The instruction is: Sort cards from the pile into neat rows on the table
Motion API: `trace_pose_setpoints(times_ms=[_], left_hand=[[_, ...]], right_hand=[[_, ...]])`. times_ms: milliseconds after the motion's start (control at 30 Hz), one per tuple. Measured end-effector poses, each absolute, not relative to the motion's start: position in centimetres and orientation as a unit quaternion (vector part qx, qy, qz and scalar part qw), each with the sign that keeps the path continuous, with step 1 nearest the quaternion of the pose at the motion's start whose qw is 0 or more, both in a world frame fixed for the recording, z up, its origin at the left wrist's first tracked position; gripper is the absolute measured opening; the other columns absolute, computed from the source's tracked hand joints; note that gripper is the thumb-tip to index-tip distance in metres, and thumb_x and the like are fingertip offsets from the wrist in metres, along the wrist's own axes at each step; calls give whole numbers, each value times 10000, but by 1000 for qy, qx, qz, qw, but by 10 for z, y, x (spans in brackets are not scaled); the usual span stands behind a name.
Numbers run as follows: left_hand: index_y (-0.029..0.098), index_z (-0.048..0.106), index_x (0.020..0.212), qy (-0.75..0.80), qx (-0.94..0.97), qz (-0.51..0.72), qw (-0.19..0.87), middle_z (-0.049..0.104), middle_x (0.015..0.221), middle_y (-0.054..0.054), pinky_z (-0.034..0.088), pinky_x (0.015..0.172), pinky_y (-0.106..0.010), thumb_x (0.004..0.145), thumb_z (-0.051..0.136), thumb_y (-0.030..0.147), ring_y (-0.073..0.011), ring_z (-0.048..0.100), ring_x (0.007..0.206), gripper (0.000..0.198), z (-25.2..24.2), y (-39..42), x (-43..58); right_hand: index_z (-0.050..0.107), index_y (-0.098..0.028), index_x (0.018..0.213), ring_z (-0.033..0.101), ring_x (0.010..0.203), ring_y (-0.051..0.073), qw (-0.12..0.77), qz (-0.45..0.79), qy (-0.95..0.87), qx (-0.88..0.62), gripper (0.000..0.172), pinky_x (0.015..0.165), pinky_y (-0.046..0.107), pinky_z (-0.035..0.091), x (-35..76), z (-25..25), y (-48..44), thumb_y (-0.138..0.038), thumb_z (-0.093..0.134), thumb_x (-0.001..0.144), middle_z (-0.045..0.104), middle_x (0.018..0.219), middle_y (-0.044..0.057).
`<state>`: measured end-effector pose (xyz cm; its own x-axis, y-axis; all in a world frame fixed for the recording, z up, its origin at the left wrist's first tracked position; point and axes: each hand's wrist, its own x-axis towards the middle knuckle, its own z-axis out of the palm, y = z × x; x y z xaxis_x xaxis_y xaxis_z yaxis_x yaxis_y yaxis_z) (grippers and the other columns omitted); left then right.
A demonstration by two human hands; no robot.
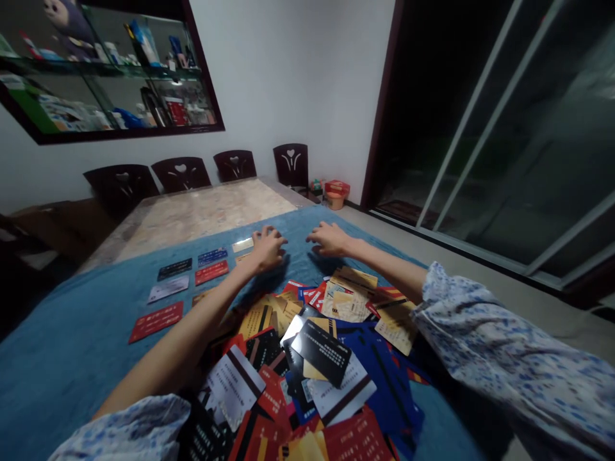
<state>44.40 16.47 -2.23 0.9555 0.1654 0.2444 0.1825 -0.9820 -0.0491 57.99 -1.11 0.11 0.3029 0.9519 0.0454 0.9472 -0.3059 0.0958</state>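
Note:
My left hand (269, 250) hovers over the blue cloth beside a white card (243, 244), its fingers bent and apart with nothing seen in them. Facing it across a small gap is my right hand (330, 241), also with fingers spread and holding nothing visible. Below both hands lies a loose heap of plastic cards, among them a black card (323, 350), a grey-white card (342, 387) and a gold card (353, 280). To the left, cards lie in rows, such as a red card (156, 321), a black card (175, 268) and a blue card (212, 257). My left forearm hides part of these rows.
A blue cloth (62, 346) covers the near part of the stone-topped table (216, 202). Several dark chairs, one a heart-cut chair (291, 165), stand beyond it. A wall shelf (120, 64) holds bottles and other items. Sliding glass doors (504, 141) are at the right.

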Motion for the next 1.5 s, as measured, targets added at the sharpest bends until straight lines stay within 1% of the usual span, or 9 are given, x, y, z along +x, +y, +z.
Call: trace_pose_setpoints(times_ms=[267,667,833,1000,1100,1200,1300,1367,1500], left_hand=[[234,695,1161,13,-993,-118,-8,602,1272,-117,287,1031,-614,828,577,188,-373,335,1334,357,-23,98,455],[245,714,1107,113,-988,-40,-95,640,1273,-77,270,1002,-562,866,537,235,-365,328,1313,299,-34,51,473],[289,692,1164,151,-983,-11,-107,629,1327,-44,248,1019,-558,825,549,182,-353,302,1335,383,-44,47,476],[287,681,1153,140,-983,-6,-120,612,1360,-29,227,1051,-576,838,519,202,-336,300,1361,364,-44,47,472],[272,666,1170,126,-983,-3,-130,598,1378,-41,228,1057,-594,836,508,209,-345,291,1379,375,-42,46,469],[261,640,1196,118,-983,-5,-138,595,1381,-47,232,1060,-608,819,506,203,-358,265,1405,404,-44,45,468],[257,626,1182,106,-983,-17,-151,626,1324,-46,229,1070,-606,814,493,186,-350,252,1422,397,-48,45,469],[248,634,1137,91,-983,-26,-160,654,1260,-55,233,1068,-600,837,489,202,-341,271,1407,337,-50,45,470],[231,659,1055,74,-981,-52,-170,683,1181,-68,237,1056,-582,894,494,251,-316,335,1342,232,-51,46,470]], right_hand=[[695,-237,1212,528,1091,310,-12,54,538,841,353,835,409,415,586,-12,-76,-265,552,890,682,1164,127],[732,-234,1105,561,1033,277,-101,48,509,853,319,818,359,429,571,-26,-133,-394,590,868,697,1096,100],[738,-228,1074,581,1016,267,-118,9,526,842,318,848,351,422,565,-24,-139,-399,591,850,700,1080,93],[734,-230,1089,586,1006,265,-138,-32,544,827,359,861,349,426,570,-33,-141,-423,645,800,686,1066,86],[719,-210,1138,575,1036,276,-147,-46,546,823,435,891,366,435,573,-38,-140,-439,666,772,662,1105,105],[710,-201,1153,563,1069,281,-150,-42,542,826,456,918,382,436,575,-44,-139,-422,676,755,649,1130,113],[708,-190,1160,573,1051,274,-159,-31,541,825,457,906,379,443,576,-47,-137,-393,668,752,663,1111,114],[712,-188,1161,587,1022,266,-167,-21,548,819,447,885,367,448,576,-47,-137,-370,650,758,686,1079,105],[751,-195,1067,614,967,238,-194,-10,564,802,343,851,331,449,576,-45,-137,-320,575,800,734,1036,73]])
